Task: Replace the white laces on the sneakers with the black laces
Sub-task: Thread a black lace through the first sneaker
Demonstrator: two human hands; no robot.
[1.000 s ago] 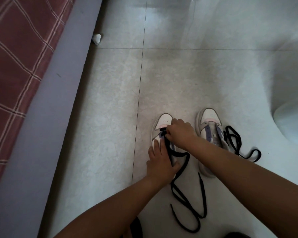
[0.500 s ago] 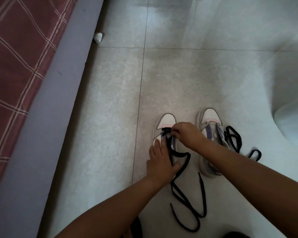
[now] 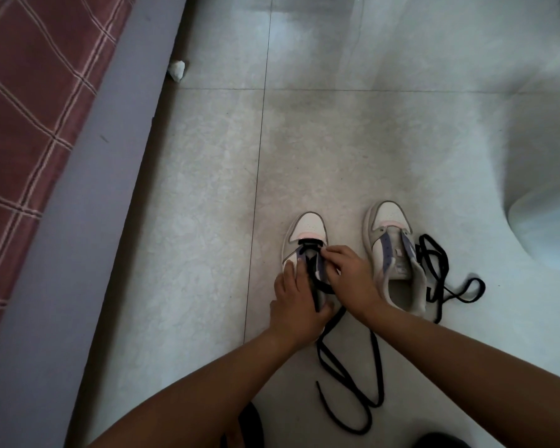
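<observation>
Since the frame a second ago the right hand (image 3: 349, 273) has been drawn back from the toe end of the left sneaker (image 3: 304, 244) toward its middle eyelets, while the left hand (image 3: 296, 302) has stayed pressed on the shoe. At the far left a red checked bed cover (image 3: 29, 118) and its grey edge (image 3: 88, 221) are seen, with a small white crumpled scrap (image 3: 177, 71) lying on the tiled floor (image 3: 191, 253) beside it. The left sneaker is held down by the left hand, whose fingers are laid over the side and tongue; whether they are curled round the lace cannot be told. The black lace (image 3: 349, 392) is already threaded across the lowest eyelets, and its loose ends trail over the floor toward the camera. The right hand is pinched together at an eyelet on the shoe's right side, apparently on the lace. Just beside it the right sneaker (image 3: 392, 250) stands unlaced, with the second black lace (image 3: 440, 273) lying loosely against its outer side. No white laces are in view. If the lace is pulled unevenly, one end is likely to be left too short; a twisted lace or a skipped eyelet could also result, since the holes are largely hidden by the fingers.
</observation>
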